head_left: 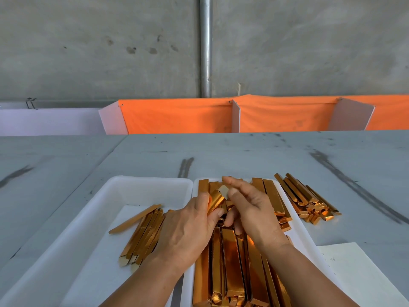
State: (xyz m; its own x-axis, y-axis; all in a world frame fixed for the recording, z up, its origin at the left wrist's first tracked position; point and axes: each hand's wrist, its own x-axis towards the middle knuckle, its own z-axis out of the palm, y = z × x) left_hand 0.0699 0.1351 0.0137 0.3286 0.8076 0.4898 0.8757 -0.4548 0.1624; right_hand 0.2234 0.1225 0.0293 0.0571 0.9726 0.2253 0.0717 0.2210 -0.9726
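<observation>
A shiny gold paper box (218,200), long and narrow, is held between both hands above the right white tray (306,238). My left hand (192,227) grips its lower part with thumb and fingers. My right hand (250,209) pinches its upper end, where a white flap shows. The right tray is packed with several folded gold boxes (230,262) lying lengthwise. In the left white tray (124,189) lies a smaller bunch of flat gold strips (143,231) on white paper.
A loose pile of gold boxes (307,202) lies on the grey table (243,151) to the right of the trays. A white sheet of paper (354,267) sits at the near right. Orange cloth partitions (177,116) and a concrete wall stand behind the table.
</observation>
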